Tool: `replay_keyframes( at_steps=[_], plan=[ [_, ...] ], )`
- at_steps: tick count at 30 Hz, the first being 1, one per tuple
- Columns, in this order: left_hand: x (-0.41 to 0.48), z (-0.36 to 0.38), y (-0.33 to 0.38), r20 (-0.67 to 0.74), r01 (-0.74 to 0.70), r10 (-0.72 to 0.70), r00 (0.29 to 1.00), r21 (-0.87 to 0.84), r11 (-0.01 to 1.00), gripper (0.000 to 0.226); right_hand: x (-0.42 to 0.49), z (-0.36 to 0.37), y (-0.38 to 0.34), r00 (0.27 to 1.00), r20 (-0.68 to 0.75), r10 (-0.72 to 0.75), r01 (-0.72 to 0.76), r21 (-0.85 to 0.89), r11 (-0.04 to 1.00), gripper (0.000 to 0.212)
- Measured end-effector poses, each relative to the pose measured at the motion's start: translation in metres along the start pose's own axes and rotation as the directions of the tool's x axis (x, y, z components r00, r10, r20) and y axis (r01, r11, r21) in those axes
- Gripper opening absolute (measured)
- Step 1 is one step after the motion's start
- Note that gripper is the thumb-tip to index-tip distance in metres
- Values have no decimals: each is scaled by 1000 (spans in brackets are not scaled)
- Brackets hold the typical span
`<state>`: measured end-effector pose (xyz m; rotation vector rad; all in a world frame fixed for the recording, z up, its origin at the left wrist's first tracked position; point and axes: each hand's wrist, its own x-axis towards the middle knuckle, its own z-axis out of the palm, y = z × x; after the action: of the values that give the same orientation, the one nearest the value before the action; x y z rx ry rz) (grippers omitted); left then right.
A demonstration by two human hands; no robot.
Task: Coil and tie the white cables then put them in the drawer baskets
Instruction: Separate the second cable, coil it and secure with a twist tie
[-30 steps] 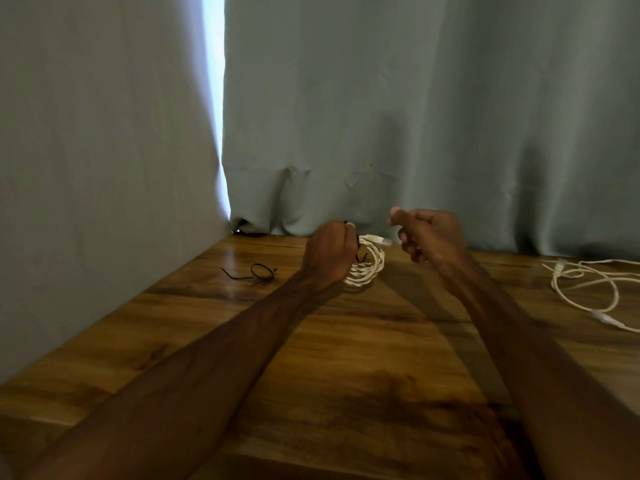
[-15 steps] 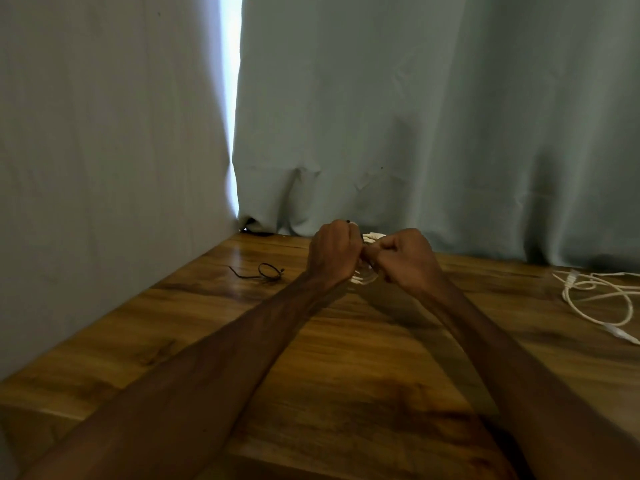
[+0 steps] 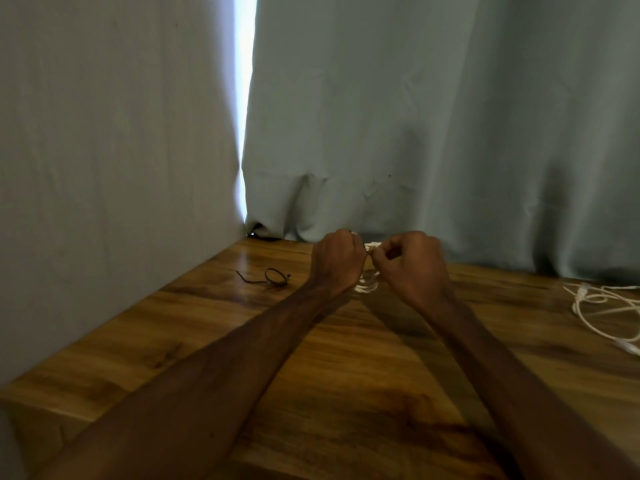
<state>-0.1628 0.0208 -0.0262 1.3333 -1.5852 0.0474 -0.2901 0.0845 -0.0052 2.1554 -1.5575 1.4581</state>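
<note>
Far across the table (image 3: pixel 346 368) I see the left hand (image 3: pixel 334 261) wrapped round the coiled cable (image 3: pixel 367 287), the right hand (image 3: pixel 411 264) pinching its top; both grips closed on it.

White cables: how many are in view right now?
2. One coiled white cable is gripped between the left hand and right hand; one loose white cable lies on the wooden table at far right. More may be out of frame.

Two bare forearms, long and lean, lead to the left hand (image 3: pixel 334 259) and right hand (image 3: pixel 412 263), seemingly bare too, though blurred; fine hairs show along the left forearm.
</note>
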Motion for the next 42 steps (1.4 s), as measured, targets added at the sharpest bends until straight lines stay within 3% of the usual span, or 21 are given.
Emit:
replay_keyframes(
  at_steps=[5, 11, 16, 19, 25, 32, 37, 42],
  plan=[
    [0, -4, 0, 43, -11, 9, 999, 29, 1000, 36, -1, 0, -1, 999, 32, 2, -6, 141, 990, 12],
    [0, -5, 0, 69, -5, 4, 998, 11, 1000, 40, -6, -9, -8, 978, 134, 158, -203, 467, 861, 6],
    [3, -9, -2, 93, 43, -39, 995, -32, 999, 37, -1, -20, -9, 903, 385, 188, -392, 567, 724, 16],
    [4, -10, -3, 108, 45, -41, 993, -34, 998, 35, 2, -26, -4, 870, 466, 159, -440, 591, 676, 18],
    [3, -8, -2, 155, 45, -35, 987, -62, 997, 36, 4, -30, 4, 878, 473, 78, -380, 587, 715, 20],
    [2, -3, -1, 224, 25, 7, 975, -140, 990, 43, 5, -29, 6, 935, 353, 20, -225, 551, 803, 8],
    [3, -5, -3, 238, 83, -40, 970, -173, 982, 42, 3, -21, 3, 964, 265, -27, -120, 519, 846, 15],
    [-2, -6, -1, 272, 49, 22, 962, -251, 967, 43, 3, -25, 3, 972, 234, -10, -116, 515, 849, 12]
  ],
)
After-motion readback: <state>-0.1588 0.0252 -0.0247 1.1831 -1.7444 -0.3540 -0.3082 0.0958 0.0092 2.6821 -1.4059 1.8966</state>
